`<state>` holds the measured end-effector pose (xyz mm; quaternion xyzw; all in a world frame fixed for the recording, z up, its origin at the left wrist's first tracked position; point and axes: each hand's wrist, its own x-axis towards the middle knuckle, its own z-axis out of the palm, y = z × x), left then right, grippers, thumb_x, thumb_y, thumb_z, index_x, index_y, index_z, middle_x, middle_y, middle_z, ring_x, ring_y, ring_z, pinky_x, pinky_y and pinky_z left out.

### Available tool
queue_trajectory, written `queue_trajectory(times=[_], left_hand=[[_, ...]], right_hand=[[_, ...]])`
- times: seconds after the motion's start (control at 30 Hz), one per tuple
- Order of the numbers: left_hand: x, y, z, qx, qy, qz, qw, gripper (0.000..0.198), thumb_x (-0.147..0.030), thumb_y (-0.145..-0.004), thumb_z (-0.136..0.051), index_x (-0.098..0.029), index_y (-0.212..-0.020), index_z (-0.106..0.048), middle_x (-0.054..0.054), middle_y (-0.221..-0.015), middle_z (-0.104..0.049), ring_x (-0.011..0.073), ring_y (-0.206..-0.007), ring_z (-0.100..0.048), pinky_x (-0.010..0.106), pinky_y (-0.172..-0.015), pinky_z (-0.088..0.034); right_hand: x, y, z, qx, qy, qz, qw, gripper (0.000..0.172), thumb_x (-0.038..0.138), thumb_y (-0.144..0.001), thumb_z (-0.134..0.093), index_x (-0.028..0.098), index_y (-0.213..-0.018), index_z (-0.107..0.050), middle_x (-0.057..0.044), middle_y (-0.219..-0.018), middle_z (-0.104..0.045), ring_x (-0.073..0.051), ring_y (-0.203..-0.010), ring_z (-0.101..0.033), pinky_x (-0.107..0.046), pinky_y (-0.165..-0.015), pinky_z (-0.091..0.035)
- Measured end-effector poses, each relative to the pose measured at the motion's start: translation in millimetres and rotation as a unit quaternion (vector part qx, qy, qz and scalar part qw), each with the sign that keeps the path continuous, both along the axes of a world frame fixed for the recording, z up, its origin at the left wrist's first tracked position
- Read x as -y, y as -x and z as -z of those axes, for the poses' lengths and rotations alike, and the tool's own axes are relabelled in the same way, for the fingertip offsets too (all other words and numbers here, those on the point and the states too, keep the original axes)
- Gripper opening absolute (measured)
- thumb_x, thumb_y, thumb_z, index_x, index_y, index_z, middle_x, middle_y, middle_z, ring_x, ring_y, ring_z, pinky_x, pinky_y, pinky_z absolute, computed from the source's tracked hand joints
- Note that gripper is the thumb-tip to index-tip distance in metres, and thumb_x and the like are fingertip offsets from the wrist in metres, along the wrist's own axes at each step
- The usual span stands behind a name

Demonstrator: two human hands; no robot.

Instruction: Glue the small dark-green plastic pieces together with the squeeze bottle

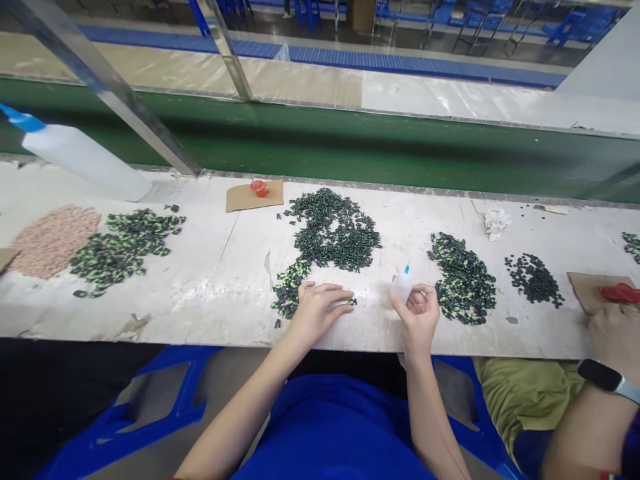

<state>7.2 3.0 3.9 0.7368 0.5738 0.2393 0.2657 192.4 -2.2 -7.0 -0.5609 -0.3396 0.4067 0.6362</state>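
Between the thumb and fingertips of my left hand (pixel 323 308) is a small black and green piece (pixel 353 302). That hand rests beside a small heap of black and yellow-green pieces (pixel 286 293). My right hand (pixel 419 317) is closed around a small translucent squeeze bottle (pixel 401 287) with a thin blue tip pointing up. Beyond both hands lies a larger pile of dark green, slender pieces (pixel 345 243). Just right of my right hand is another heap of black and green pieces (pixel 467 283).
A co-worker's hand (pixel 617 333) is at the right by a red object (pixel 620 293) on cardboard. A red cup (pixel 259 188) stands on cardboard (pixel 237 199) at the back. On the left are a large white bottle (pixel 85 160), pinkish pieces (pixel 53 243) and a metal post (pixel 125 107).
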Motion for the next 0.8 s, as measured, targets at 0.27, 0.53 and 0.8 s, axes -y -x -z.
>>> queue_trajectory(times=[0.27, 0.53, 0.8], left_hand=[[-37, 2, -2.9, -0.086, -0.164, -0.073, 0.98, 0.012, -0.013, -0.08, -0.066, -0.023, -0.078, -0.071, 0.006, -0.092, -0.072, 0.0331, -0.111, -0.048, 0.046, -0.085, -0.033], [-54, -1, 10.4, -0.094, -0.17, -0.039, 0.98, 0.012, -0.014, -0.084, -0.062, -0.021, -0.077, -0.069, 0.006, -0.09, -0.07, 0.0297, -0.108, -0.047, 0.044, -0.085, -0.035], [-13, -8, -3.1, -0.038, -0.22, 0.018, 0.975, 0.015, -0.015, -0.092, -0.05, -0.02, -0.087, -0.063, 0.003, -0.089, -0.072, 0.024, -0.103, -0.055, 0.039, -0.086, -0.033]], right_hand=[[-12, 7, 9.0, 0.068, 0.011, -0.021, 0.997, 0.054, 0.026, -0.061, -0.075, 0.021, -0.107, -0.047, -0.012, -0.104, -0.069, -0.023, -0.101, -0.066, -0.045, -0.095, -0.048], [17, 10, 4.0, 0.227, -0.095, 0.073, 0.966, 0.055, 0.025, -0.068, -0.075, 0.02, -0.116, -0.049, -0.012, -0.11, -0.063, -0.023, -0.104, -0.061, -0.04, -0.084, -0.053], [38, 36, -3.3, 0.08, 0.001, -0.083, 0.993, 0.027, 0.034, -0.077, -0.068, 0.019, -0.098, -0.065, -0.005, -0.081, -0.069, -0.018, -0.076, -0.067, -0.03, -0.065, -0.057]])
